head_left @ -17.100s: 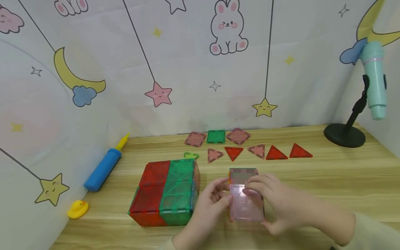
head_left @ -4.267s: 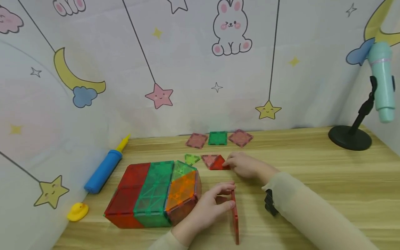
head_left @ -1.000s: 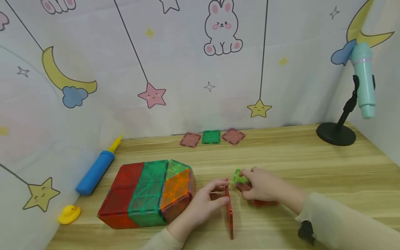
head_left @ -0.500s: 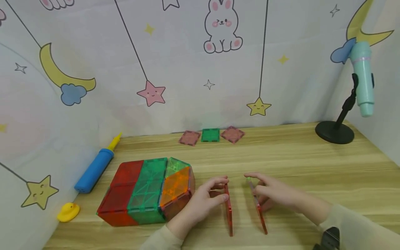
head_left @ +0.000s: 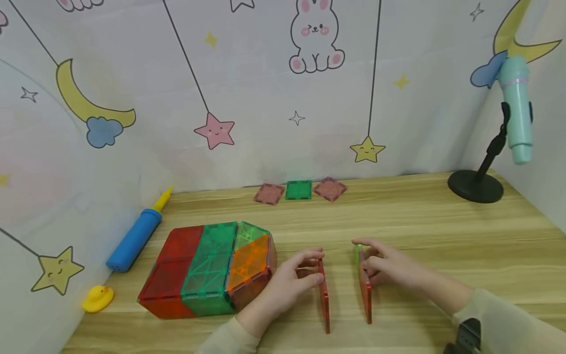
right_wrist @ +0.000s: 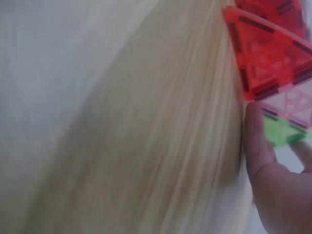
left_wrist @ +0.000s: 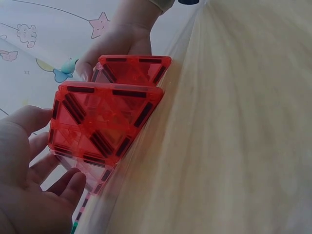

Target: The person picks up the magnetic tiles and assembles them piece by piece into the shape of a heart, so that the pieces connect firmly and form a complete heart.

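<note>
My left hand (head_left: 285, 290) holds a thin panel of red and pink triangular magnetic tiles (head_left: 325, 300) on edge, thumb and index fingertip at its top. In the left wrist view its red tiles (left_wrist: 105, 119) face the camera, with curled fingers beside the pink part. Across a narrow gap, my right hand (head_left: 393, 268) pinches a second upright panel of magnetic tiles (head_left: 365, 290). The right wrist view shows it as a red tile (right_wrist: 273, 58), a pink tile (right_wrist: 292, 102) and a green tile (right_wrist: 282, 131) at the far end.
A magnetic-tile block (head_left: 208, 275) in red, green and orange stands left of my left hand. Behind lie two pink square tiles and a green one (head_left: 298, 190). A blue pump (head_left: 134, 241), yellow duck (head_left: 98, 298) and microphone stand (head_left: 475, 186) sit farther out.
One second ago my right hand was on low-lying green, pink and red tiles. It has since raised them on edge and turned them roughly parallel to the left panel. My left hand stayed put.
</note>
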Motion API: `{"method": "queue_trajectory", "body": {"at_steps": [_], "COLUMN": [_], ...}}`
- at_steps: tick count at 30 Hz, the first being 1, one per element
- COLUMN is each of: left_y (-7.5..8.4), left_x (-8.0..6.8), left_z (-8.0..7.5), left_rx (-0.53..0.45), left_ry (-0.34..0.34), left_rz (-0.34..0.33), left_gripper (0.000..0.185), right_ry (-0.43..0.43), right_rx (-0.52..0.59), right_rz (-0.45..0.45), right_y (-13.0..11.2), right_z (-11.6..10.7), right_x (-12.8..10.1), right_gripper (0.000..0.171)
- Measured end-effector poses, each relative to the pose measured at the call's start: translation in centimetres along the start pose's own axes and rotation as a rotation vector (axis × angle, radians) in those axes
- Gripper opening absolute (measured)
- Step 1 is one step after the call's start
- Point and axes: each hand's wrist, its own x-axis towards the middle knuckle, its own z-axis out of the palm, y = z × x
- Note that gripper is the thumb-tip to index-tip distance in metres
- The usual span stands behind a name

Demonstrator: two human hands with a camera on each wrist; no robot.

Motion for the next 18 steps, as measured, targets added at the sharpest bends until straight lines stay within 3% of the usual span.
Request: {"method": "queue_trajectory", "body": {"at_steps": [18], "left_y": [0.0], "left_x": [0.15], "left_z": [0.06], "left_rx": [-0.01], "left_ry": [0.004], "left_rz": [-0.006], "left_gripper": [0.037], "right_ry": [-0.061], "right_rx": [-0.13], "right_rz": [-0.138], "right_y": [0.72], "right_z": [-0.25], "right_x": [-0.02], "right_gripper": [0.062]}}
